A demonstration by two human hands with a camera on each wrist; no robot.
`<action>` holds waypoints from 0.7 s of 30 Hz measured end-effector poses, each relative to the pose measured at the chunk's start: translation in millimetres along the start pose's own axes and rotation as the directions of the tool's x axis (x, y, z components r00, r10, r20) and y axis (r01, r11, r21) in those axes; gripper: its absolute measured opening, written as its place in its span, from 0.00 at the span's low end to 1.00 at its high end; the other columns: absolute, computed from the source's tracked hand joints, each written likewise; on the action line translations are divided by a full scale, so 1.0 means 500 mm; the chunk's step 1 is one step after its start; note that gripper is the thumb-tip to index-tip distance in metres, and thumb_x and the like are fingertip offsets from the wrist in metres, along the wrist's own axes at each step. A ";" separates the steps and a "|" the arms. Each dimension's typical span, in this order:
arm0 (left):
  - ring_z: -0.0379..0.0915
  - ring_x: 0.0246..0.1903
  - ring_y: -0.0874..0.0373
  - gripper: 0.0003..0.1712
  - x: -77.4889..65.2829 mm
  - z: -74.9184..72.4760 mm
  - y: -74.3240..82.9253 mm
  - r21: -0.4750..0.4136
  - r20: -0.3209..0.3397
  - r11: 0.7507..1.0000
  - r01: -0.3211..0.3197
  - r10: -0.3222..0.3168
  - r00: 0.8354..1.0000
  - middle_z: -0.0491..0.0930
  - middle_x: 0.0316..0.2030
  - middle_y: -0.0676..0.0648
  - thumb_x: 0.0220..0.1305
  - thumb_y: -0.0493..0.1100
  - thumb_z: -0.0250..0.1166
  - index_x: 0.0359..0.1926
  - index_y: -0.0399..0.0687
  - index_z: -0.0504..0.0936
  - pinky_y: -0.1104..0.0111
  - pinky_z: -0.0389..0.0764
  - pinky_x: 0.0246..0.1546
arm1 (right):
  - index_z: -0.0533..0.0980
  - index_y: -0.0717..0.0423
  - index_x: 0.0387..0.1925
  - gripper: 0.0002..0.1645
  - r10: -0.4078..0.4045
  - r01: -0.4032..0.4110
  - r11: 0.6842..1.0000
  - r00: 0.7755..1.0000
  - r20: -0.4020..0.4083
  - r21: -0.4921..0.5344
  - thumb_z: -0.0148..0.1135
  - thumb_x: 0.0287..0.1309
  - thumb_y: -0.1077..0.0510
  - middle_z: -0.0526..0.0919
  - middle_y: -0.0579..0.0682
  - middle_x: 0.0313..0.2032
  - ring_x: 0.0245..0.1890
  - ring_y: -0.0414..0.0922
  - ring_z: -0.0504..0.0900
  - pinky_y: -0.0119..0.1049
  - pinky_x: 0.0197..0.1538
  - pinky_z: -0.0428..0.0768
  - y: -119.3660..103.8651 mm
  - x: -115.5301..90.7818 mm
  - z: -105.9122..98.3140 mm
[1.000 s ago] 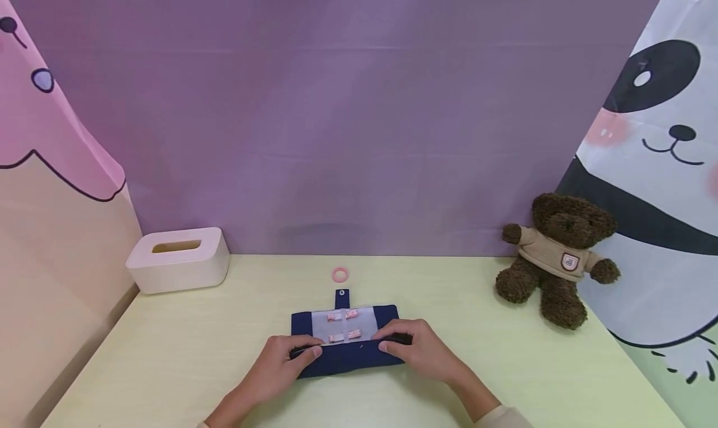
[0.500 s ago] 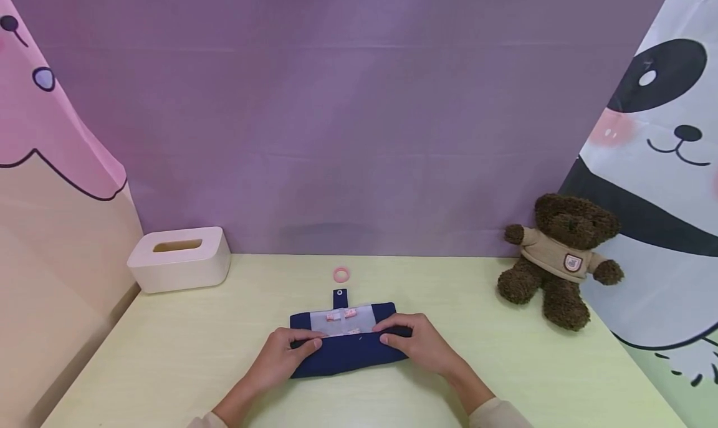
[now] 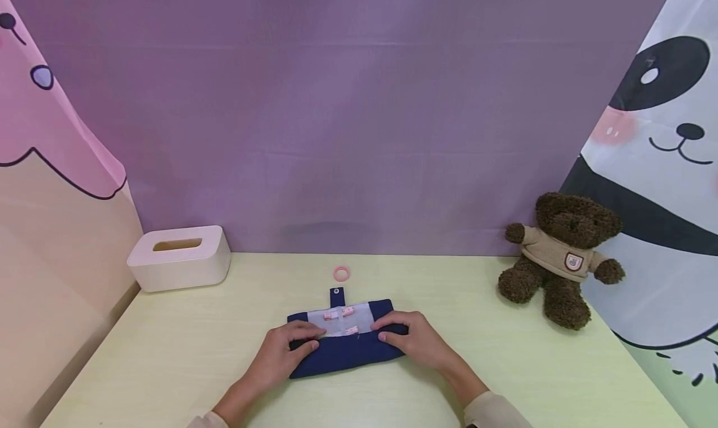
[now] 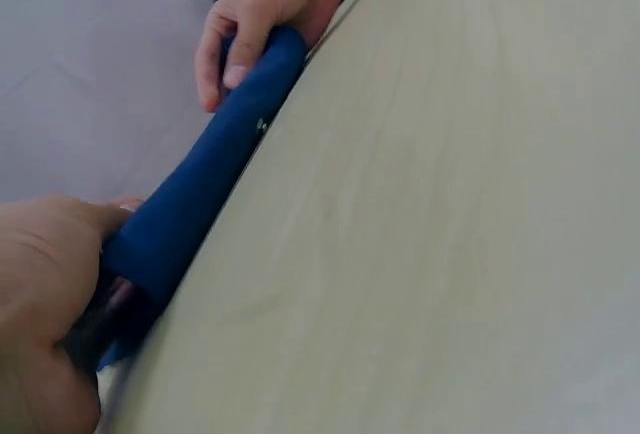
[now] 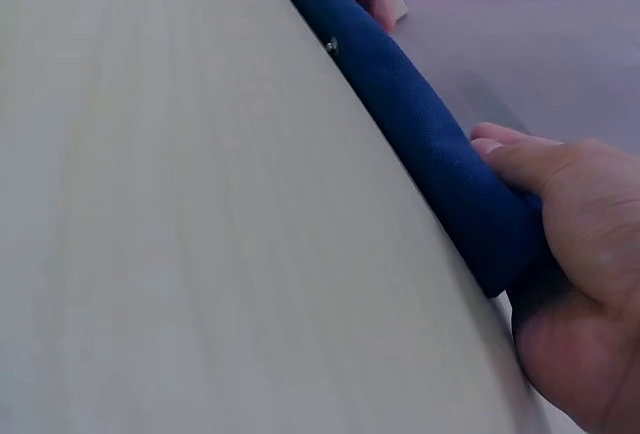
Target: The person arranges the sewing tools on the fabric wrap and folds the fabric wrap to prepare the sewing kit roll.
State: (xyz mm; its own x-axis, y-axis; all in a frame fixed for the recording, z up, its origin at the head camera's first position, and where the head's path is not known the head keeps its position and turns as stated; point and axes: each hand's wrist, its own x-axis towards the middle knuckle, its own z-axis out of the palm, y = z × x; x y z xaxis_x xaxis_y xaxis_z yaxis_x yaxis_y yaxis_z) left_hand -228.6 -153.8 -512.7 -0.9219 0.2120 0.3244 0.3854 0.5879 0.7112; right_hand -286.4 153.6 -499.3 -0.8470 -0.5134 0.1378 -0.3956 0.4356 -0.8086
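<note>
A navy fabric roll-up pouch lies on the table, its near part folded over toward the far side. Beyond the fold shows a pale see-through panel with small pink-and-white pieces under it. A strap with a metal snap sticks out at the far edge. My left hand grips the left end of the fold, thumb on the near side and fingers over the top. At the right end, my right hand holds the fold likewise. Both wrist views show a metal snap stud on the pouch's near face.
Just beyond the strap lies a pink ring. A white tissue box stands at the back left of the pale table. A brown teddy bear in a beige top sits at the back right, before a panda-print cloth.
The fold has moved farther over the panel, partly covering the nearer pink-and-white pieces. Both hands stay on its ends, and the pouch has turned slightly, its left end now nearer.
</note>
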 end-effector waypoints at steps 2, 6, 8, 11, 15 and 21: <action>0.84 0.53 0.55 0.13 0.000 -0.002 -0.005 -0.002 0.014 1.000 -0.022 0.022 1.000 0.88 0.48 0.55 0.64 0.39 0.72 0.49 0.56 0.91 0.62 0.83 0.58 | 0.87 0.45 0.47 0.10 0.004 -0.004 1.000 1.000 0.005 -0.012 0.68 0.66 0.57 0.90 0.44 0.49 0.57 0.46 0.83 0.55 0.68 0.75 0.002 0.002 0.001; 0.84 0.54 0.55 0.13 0.001 -0.007 -0.012 -0.016 0.061 0.995 -0.094 0.095 0.994 0.88 0.50 0.56 0.64 0.35 0.71 0.47 0.54 0.92 0.65 0.84 0.57 | 0.87 0.43 0.47 0.10 0.008 -0.008 1.000 1.000 0.001 -0.020 0.69 0.65 0.57 0.90 0.42 0.48 0.55 0.44 0.84 0.49 0.68 0.76 0.004 0.003 0.003; 0.84 0.55 0.55 0.13 0.001 -0.011 -0.013 -0.012 0.088 0.991 -0.133 0.133 0.987 0.88 0.51 0.56 0.66 0.34 0.70 0.47 0.52 0.92 0.66 0.84 0.57 | 0.87 0.44 0.47 0.10 -0.007 0.006 0.999 1.000 -0.009 -0.032 0.70 0.64 0.57 0.90 0.42 0.47 0.55 0.43 0.84 0.45 0.66 0.77 0.003 0.003 0.004; 0.83 0.56 0.55 0.11 -0.001 -0.016 -0.014 0.017 0.131 0.984 -0.179 0.175 0.976 0.88 0.52 0.56 0.69 0.37 0.68 0.49 0.51 0.91 0.64 0.84 0.57 | 0.87 0.45 0.47 0.11 -0.049 0.047 0.998 0.998 -0.037 -0.050 0.71 0.63 0.58 0.90 0.41 0.46 0.53 0.42 0.84 0.40 0.65 0.78 -0.005 0.001 0.003; 0.80 0.60 0.55 0.17 -0.007 -0.022 -0.012 0.076 0.195 0.982 -0.171 0.154 0.969 0.85 0.57 0.59 0.68 0.52 0.70 0.53 0.53 0.89 0.57 0.81 0.61 | 0.86 0.48 0.49 0.15 -0.169 0.157 0.982 0.979 -0.111 -0.106 0.74 0.59 0.60 0.89 0.41 0.48 0.54 0.42 0.84 0.38 0.65 0.79 -0.023 -0.006 -0.004; 0.77 0.63 0.54 0.31 -0.012 -0.024 -0.010 0.154 0.243 0.970 -0.187 0.147 0.959 0.82 0.61 0.59 0.54 0.60 0.79 0.57 0.55 0.87 0.51 0.78 0.63 | 0.86 0.47 0.51 0.20 -0.310 0.284 0.943 0.940 -0.146 -0.175 0.77 0.56 0.59 0.86 0.39 0.52 0.58 0.41 0.82 0.33 0.63 0.80 -0.051 -0.031 -0.010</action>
State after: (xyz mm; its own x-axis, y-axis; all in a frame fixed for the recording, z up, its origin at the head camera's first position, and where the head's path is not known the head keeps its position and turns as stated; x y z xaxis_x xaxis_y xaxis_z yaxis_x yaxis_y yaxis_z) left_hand -224.6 -167.6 -510.8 -0.8372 0.4791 0.2638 0.5404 0.6506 0.5336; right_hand -264.9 154.3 -478.1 -0.7252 -0.5091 0.4635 -0.6752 0.3944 -0.6233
